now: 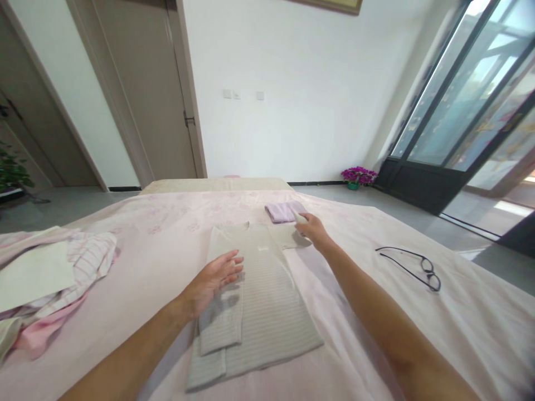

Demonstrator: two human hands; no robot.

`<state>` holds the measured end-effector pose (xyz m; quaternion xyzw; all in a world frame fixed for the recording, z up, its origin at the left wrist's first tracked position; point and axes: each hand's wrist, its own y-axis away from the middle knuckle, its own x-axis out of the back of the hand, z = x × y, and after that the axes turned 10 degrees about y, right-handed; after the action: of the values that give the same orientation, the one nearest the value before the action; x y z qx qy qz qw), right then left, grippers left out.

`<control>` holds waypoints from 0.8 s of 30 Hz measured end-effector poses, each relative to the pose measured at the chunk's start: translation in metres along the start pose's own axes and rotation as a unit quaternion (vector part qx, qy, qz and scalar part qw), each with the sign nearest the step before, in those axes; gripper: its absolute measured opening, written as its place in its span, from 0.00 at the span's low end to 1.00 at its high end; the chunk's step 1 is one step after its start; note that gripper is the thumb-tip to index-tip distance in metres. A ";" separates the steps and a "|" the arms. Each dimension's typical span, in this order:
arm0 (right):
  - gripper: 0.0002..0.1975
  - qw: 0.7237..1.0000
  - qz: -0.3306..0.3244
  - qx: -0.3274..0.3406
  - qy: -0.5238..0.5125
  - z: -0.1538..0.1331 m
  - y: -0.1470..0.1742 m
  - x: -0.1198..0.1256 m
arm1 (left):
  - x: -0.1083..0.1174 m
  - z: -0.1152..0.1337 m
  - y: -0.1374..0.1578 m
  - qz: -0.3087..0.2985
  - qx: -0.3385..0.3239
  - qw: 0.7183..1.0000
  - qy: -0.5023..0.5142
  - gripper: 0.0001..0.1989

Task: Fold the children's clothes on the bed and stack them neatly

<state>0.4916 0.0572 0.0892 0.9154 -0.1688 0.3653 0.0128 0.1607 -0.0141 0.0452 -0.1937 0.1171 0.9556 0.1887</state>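
A pale grey-beige ribbed long-sleeved top (267,301) lies spread on the pink bedsheet, its hem towards me. One sleeve is folded inward over the left side of its body. My left hand (219,273) hovers over or rests lightly on that folded sleeve, fingers apart; whether it touches the cloth I cannot tell. My right hand (311,228) is closed on the end of the other sleeve, which stretches out to the right and is lifted at the cuff. Just beyond my right hand is a folded lilac cloth (282,211).
On the right of the pink bedsheet (154,245) lie dark-framed glasses (426,267). A heap of clothes (79,267) sits at the left. Behind stand a closed door (142,83), a white wall and a pot of purple flowers (358,176). Glass doors are at the right.
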 end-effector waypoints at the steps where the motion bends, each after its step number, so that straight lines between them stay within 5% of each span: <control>1: 0.29 0.997 -0.041 0.046 -0.044 -0.019 0.011 -0.013 | -0.003 0.004 -0.008 0.008 0.003 0.998 0.055 0.27; 4: 0.31 0.942 -0.261 0.177 -0.118 -0.059 0.046 -0.041 | -0.010 0.012 -0.032 0.058 0.024 0.981 0.182 0.24; 6: 0.26 0.917 -0.331 0.196 -0.105 -0.066 0.061 -0.045 | -0.010 0.013 -0.044 0.118 0.040 0.967 0.221 0.20; 10: 0.22 0.959 -0.217 0.152 0.100 -0.035 0.070 -0.028 | -0.004 0.007 -0.054 0.229 0.028 0.953 0.197 0.17; 12: 0.24 0.955 -0.159 0.128 0.214 -0.012 0.074 -0.017 | -0.002 0.007 -0.056 0.239 0.011 0.952 0.191 0.16; 17: 0.32 0.929 -0.197 0.062 0.307 0.026 0.105 -0.011 | 0.004 0.027 -0.069 0.244 -0.032 0.950 0.193 0.11; 24: 0.26 0.920 -0.166 0.056 0.352 0.028 0.132 -0.027 | 0.016 0.077 -0.088 0.262 -0.079 0.942 0.196 0.06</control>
<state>0.4500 -0.0637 0.0375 0.7419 0.0213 0.6653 0.0805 0.1580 0.0928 0.0945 -0.3541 0.1225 0.9205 -0.1106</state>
